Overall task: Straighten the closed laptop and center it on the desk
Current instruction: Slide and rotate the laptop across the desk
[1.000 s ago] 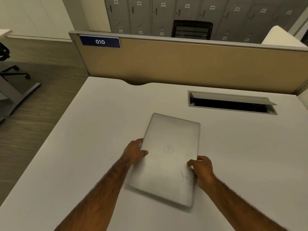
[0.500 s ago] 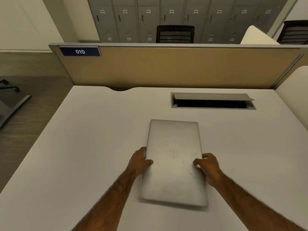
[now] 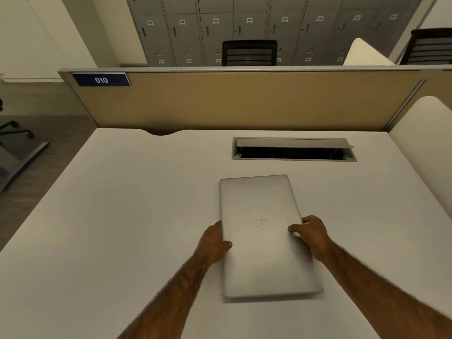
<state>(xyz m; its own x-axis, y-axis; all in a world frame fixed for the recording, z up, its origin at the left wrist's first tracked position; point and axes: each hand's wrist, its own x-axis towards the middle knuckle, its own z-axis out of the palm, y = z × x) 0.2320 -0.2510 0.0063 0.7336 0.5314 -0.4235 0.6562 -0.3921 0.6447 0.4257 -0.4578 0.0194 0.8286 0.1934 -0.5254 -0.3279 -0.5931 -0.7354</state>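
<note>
The closed laptop [image 3: 265, 237] lies lower centre on the tabletop [image 3: 122, 216], slightly skewed. Left hand [image 3: 212, 243] and right hand [image 3: 311, 234] grasp its side edges. Final squaring remains.

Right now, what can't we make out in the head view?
- Left hand and right hand fingers: tucked at the laptop sides, grip hidden.
- Cable tray inside: too dark.
- Locker numbers: too small.
- Desk near edge: cut off by the frame.
</note>
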